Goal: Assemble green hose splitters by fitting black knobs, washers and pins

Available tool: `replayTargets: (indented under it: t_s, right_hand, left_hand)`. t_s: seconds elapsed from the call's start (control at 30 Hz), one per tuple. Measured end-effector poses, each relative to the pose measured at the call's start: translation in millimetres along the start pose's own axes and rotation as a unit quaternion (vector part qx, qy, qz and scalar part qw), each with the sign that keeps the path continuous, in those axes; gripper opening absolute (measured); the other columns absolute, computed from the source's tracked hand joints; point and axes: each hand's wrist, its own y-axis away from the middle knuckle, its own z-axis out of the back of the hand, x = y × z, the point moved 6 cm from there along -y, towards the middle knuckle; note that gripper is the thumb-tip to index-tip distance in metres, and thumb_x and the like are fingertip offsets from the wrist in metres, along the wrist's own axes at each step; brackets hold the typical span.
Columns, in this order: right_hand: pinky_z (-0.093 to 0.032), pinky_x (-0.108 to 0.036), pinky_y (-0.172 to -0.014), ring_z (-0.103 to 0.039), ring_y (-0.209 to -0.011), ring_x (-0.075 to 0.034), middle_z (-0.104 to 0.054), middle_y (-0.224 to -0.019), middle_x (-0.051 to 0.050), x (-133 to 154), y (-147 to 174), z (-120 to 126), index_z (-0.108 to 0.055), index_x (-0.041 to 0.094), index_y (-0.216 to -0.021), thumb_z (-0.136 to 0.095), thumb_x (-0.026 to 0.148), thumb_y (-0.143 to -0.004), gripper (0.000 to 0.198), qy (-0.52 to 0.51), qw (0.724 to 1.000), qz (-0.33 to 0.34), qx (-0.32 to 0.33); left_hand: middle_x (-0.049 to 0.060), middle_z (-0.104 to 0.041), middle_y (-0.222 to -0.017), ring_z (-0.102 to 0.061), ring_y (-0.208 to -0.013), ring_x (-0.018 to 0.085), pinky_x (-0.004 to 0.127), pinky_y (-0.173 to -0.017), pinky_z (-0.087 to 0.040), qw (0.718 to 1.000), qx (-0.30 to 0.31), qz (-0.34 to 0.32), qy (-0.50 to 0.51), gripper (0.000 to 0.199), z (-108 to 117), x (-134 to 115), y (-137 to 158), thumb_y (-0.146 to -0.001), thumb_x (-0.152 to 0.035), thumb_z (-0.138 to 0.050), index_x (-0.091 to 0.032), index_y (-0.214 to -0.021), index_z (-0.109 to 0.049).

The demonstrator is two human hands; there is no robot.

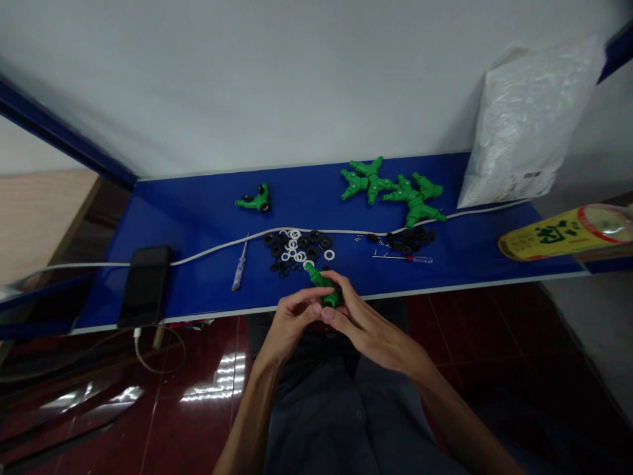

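Observation:
A green plastic hose connector [315,272] is gripped between both hands just over the front edge of the blue shelf [198,198]. The thumb and fingers of my left hand [291,320] close on its near left side. My right hand [359,316] wraps its other side, with the fingers behind it. Part of the connector is hidden by the fingers. Right beyond my hands lies a loose pile of white ring washers [293,244] and black rubber rings [312,253]. Another green connector [254,200] with black parts rests farther back at the left.
Several green branched connectors [368,178] lie at the back right. Black caps [408,243], small screws and a red-tipped screwdriver [410,259] sit to the right, another screwdriver [240,267] to the left. A white cable [208,252], phone [144,285], white bag [524,125] and yellow bottle [564,234] are around.

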Motion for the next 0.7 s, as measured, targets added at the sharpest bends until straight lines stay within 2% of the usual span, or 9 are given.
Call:
replayTargets:
  t_s: [0.17,0.33,0.53,0.7]
  right_hand:
    - [-0.027,-0.052,-0.124,-0.043,-0.146,-0.029,-0.034,-0.165,-0.007,-1.1,-0.6,0.0,-0.025,0.034,-0.16,-0.048,0.062,-0.099,0.072,0.005,0.999,-0.035,0.04]
    - [-0.015,-0.056,-0.127,-0.031,-0.153,-0.031,-0.016,-0.172,-0.003,-3.1,-3.2,4.3,-0.011,0.039,-0.164,-0.046,0.066,-0.098,0.079,0.029,0.994,-0.058,0.093]
    - [-0.007,-0.057,-0.127,-0.016,-0.158,-0.029,-0.011,-0.173,-0.001,-8.2,-10.9,6.7,-0.008,0.038,-0.164,-0.049,0.062,-0.099,0.081,0.037,0.992,-0.022,0.117]
    - [-0.01,-0.055,-0.128,-0.017,-0.158,-0.026,-0.02,-0.171,0.001,-4.7,-18.2,8.0,-0.021,0.039,-0.162,-0.04,0.056,-0.104,0.063,0.039,0.996,0.026,0.077]
  left_hand:
    - [0.008,-0.078,-0.085,-0.069,-0.072,0.018,0.027,-0.068,-0.055,0.999,0.028,0.0,-0.035,0.041,3.0,-3.2,-5.6,-0.074,-0.051,-0.085,-0.017,-0.098,-0.083]
    - [0.005,-0.074,-0.071,-0.068,-0.064,0.016,0.025,-0.064,-0.054,0.999,0.049,-0.003,-0.022,0.039,3.2,-3.1,-9.6,-0.076,-0.048,-0.085,-0.017,-0.099,-0.083]
    - [0.002,-0.071,-0.066,-0.067,-0.06,0.015,0.024,-0.061,-0.053,0.998,0.053,0.0,-0.025,0.035,7.6,-7.0,-13.1,-0.074,-0.044,-0.087,-0.018,-0.097,-0.083]
    - [0.003,-0.075,-0.073,-0.069,-0.065,0.015,0.024,-0.065,-0.055,0.999,0.043,-0.012,-0.023,0.032,7.1,-15.6,-14.8,-0.077,-0.043,-0.084,-0.019,-0.098,-0.083]
